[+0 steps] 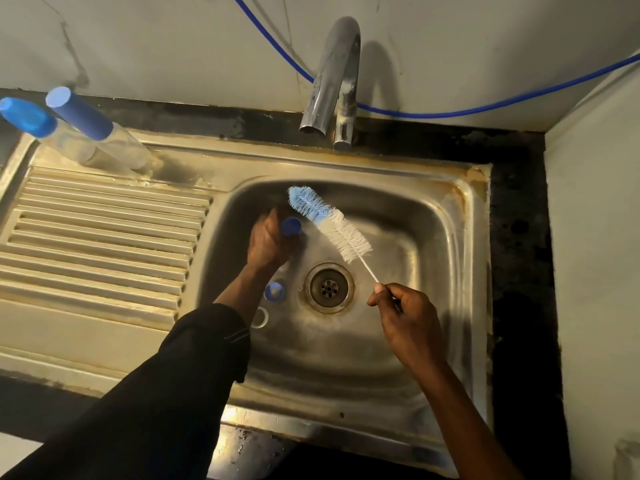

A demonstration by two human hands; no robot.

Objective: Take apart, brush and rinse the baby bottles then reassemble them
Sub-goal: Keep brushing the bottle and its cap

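**Brush (pixel 329 225) poised over sink (pixel 436 237)**

Its wire handle is pinched by the right hand (pixel 405 317). Beside the drain (pixel 329 288), a blue ring (pixel 274 291) and a clear ring (pixel 260 317) are seen. Farther in, a blue cap (pixel 291 226) is gripped by the left hand (pixel 268 242). Two capped bottles (pixel 104 143) are stood on the drainboard (pixel 104 237) behind.

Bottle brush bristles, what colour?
Light blue at the tip, white nearer the handle, on the bottle brush that the right hand pinches; head view.
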